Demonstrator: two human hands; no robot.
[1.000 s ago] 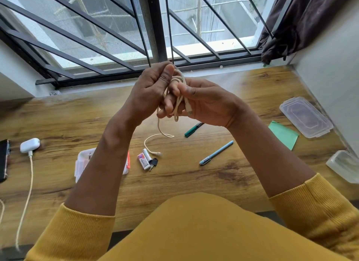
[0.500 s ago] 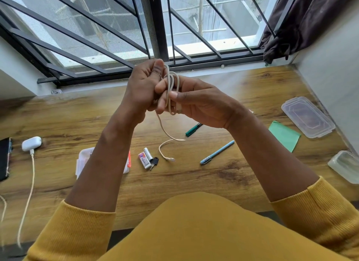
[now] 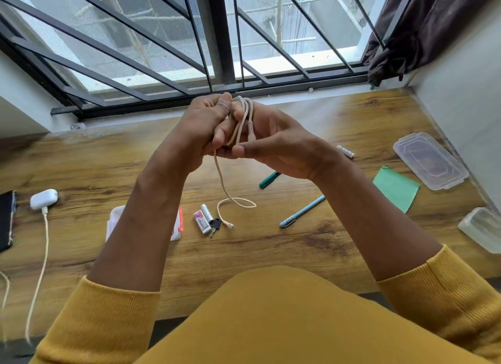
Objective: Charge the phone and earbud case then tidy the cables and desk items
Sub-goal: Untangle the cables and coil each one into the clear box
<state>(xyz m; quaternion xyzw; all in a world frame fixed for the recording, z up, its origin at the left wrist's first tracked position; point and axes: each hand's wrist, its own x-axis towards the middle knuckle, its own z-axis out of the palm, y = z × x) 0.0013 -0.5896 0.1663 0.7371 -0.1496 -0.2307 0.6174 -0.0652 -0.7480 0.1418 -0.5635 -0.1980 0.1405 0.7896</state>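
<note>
Above the wooden counter, the left hand and right hand both clench their fingers round a coiled beige charging cable. Its loose tail hangs toward 6 o'clock, the plug lying beside a small black key and a white eraser.

beige cable looped, tail dangling to desk
</note>
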